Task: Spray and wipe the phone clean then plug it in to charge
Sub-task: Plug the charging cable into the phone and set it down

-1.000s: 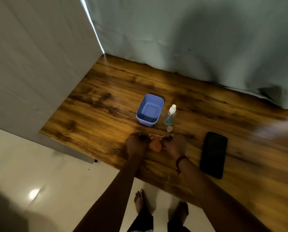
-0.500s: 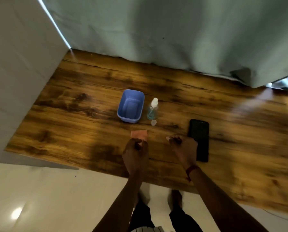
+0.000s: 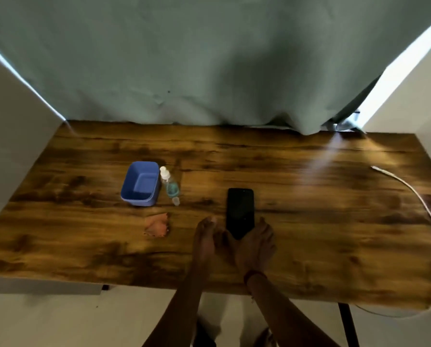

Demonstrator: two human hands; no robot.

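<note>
Hands (image 3: pixel 234 240) around phone (image 3: pixel 240 209) (flat)

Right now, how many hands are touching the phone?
2. The left hand is at the near-left corner of the phone; the right hand is at its near-right corner. The phone's near edge is partly hidden, so finger contact there is unclear.

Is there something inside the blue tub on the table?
The blue tub looks empty: its floor and far inner walls show bare. The near wall hides the strip of floor just behind it, so something very small and flat there cannot be excluded.
</note>
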